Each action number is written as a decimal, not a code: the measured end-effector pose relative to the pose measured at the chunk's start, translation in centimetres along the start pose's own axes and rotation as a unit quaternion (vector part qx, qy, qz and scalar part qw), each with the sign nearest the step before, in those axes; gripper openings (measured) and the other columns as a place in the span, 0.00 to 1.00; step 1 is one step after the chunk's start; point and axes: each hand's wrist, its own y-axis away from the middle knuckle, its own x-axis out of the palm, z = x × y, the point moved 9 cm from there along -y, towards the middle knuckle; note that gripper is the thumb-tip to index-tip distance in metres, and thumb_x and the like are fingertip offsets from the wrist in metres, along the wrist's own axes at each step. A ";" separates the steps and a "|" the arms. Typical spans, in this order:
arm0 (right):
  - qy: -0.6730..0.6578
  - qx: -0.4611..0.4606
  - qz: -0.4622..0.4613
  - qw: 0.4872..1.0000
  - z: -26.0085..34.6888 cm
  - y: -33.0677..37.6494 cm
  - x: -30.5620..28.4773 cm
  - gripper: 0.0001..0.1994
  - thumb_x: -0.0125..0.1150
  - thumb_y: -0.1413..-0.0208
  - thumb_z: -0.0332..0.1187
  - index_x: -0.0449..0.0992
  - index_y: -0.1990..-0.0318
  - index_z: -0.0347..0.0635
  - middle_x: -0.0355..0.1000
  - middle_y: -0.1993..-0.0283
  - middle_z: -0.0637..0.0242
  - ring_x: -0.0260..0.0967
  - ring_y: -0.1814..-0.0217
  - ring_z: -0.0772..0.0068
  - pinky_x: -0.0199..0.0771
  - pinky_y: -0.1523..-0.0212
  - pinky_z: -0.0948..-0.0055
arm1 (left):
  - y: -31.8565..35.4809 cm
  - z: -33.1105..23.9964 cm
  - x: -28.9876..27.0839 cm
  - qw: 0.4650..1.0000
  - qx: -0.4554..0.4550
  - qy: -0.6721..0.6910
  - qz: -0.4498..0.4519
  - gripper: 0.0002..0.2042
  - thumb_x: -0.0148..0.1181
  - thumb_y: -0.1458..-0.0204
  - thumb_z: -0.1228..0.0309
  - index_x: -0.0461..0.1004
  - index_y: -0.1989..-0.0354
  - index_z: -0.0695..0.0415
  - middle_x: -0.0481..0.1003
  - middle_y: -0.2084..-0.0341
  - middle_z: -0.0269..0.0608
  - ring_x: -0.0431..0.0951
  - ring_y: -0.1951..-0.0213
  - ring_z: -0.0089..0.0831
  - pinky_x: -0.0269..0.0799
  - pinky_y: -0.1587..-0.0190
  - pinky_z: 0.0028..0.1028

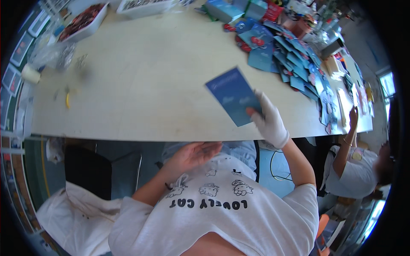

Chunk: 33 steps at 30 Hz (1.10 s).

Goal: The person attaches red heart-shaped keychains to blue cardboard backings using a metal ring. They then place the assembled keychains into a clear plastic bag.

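Observation:
My right hand point(271, 123), in a white glove with a bare thumb tip showing, grips a blue card point(232, 96) by its lower right side. The card is held tilted over the table near its front edge, and pale cloud-like patches show on its face. Bare and empty, my left hand point(194, 154) rests just below the table edge in front of my shirt, its fingers stretched out. To the right of the held card spreads a large overlapping pile of similar blue cards point(294, 57), several with red pieces attached.
At the back left, a white tray point(87, 21) holds dark red items, beside another white tray point(145, 9) of small pieces. A clear plastic bag point(55, 57) and a small yellow item point(67, 100) lie on the left. Another person point(352, 166) works at the far right.

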 end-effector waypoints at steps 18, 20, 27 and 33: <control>0.321 -0.149 -0.051 0.934 -0.6 -4.2 -9.7 0.15 0.55 0.55 0.28 0.68 0.56 0.41 0.71 0.72 0.62 0.71 0.72 0.60 0.69 0.72 0.63 | 7.9 -11.7 6.4 0.973 0.188 0.040 -0.123 0.16 0.46 0.37 0.62 0.64 0.77 0.56 0.59 0.83 0.33 0.59 0.78 0.24 0.58 0.75 0.21; 0.347 -0.141 0.016 0.927 -0.9 -4.4 -8.8 0.15 0.56 0.56 0.29 0.68 0.58 0.40 0.69 0.74 0.64 0.70 0.74 0.61 0.69 0.74 0.64 | 5.2 -15.9 8.5 0.954 0.241 -0.014 -0.177 0.15 0.47 0.38 0.63 0.64 0.76 0.56 0.63 0.81 0.34 0.62 0.78 0.24 0.59 0.77 0.21; 0.283 -0.139 0.041 0.948 -6.2 -4.4 -11.1 0.15 0.53 0.54 0.30 0.66 0.56 0.39 0.67 0.73 0.64 0.70 0.74 0.62 0.69 0.73 0.64 | -15.1 -29.0 27.5 0.941 0.279 -0.188 -0.034 0.12 0.50 0.39 0.66 0.66 0.75 0.57 0.67 0.81 0.36 0.63 0.79 0.26 0.61 0.77 0.23; 0.114 -0.117 0.086 0.983 -9.2 -3.8 -13.3 0.19 0.56 0.55 0.29 0.65 0.53 0.36 0.69 0.69 0.56 0.70 0.68 0.54 0.69 0.70 0.61 | -34.2 -36.6 45.1 0.932 0.264 -0.187 0.162 0.14 0.49 0.39 0.65 0.62 0.77 0.57 0.56 0.84 0.31 0.55 0.81 0.25 0.54 0.79 0.24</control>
